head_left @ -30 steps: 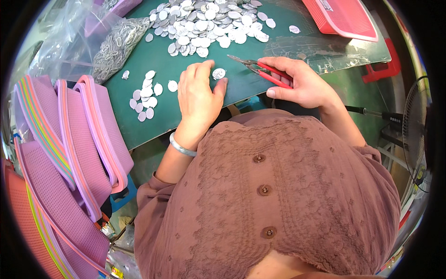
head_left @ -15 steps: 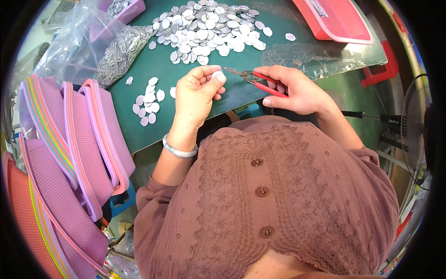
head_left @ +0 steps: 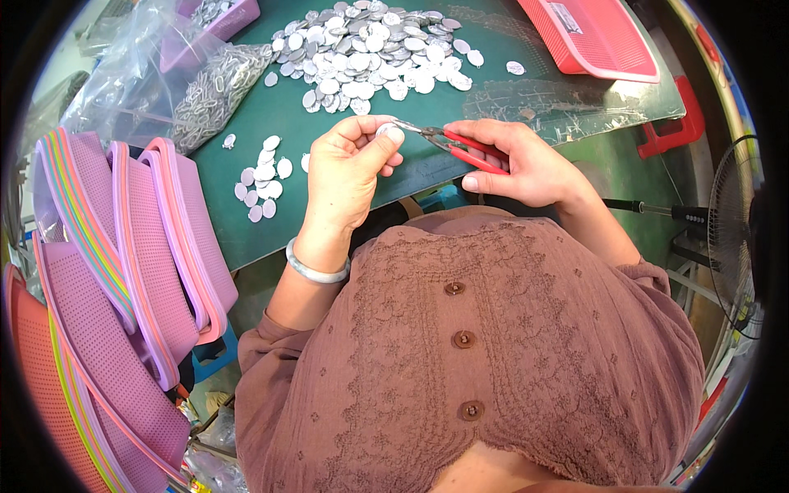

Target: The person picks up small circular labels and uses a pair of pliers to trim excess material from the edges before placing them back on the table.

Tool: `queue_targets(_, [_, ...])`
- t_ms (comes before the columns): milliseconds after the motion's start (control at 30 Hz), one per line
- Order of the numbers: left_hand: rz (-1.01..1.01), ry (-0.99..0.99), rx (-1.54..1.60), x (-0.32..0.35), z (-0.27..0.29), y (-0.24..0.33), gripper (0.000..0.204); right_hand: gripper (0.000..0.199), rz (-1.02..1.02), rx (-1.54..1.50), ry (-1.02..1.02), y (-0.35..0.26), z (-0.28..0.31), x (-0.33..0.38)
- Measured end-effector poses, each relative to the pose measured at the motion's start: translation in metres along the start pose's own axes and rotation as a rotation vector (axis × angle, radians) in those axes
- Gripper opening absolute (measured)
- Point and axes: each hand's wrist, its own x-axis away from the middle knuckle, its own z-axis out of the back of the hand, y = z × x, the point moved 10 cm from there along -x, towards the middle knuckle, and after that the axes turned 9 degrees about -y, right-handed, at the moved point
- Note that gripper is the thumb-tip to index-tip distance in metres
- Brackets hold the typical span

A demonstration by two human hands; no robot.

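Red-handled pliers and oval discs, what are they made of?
Red-handled pliers: probably steel at the tips, grey and shiny, with smooth red plastic or rubber over the handles. Oval discs: likely metal, silvery and glinting, though coated plastic remains possible.

Remotely, I see discs (head_left: 362, 62) on the table (head_left: 223, 226) at twelve o'clock, baskets (head_left: 156, 255) at nine, a fan (head_left: 731, 222) at three.

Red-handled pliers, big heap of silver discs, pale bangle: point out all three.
Red-handled pliers (head_left: 476, 159): head view, on the lower handle.
Big heap of silver discs (head_left: 367, 62): head view, near its middle.
Pale bangle (head_left: 316, 274): head view, on its band.
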Motion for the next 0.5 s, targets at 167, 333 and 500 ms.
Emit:
queue_targets(167, [-0.024,0.008,0.020,-0.0001,0.0000,0.0012,0.014,0.056,0.015,-0.061,0.020,-0.0024,-0.0003,0.0000])
queue_targets(333, [-0.030,0.007,0.019,-0.0001,-0.0011,0.0017,0.014,0.054,0.002,-0.072,0.011,-0.0029,-0.0005,0.0001])
queue_targets(500, [-0.023,0.027,0.020,-0.0005,-0.0005,-0.0002,0.015,0.053,-0.001,-0.059,0.028,-0.0036,0.0009,0.0006])
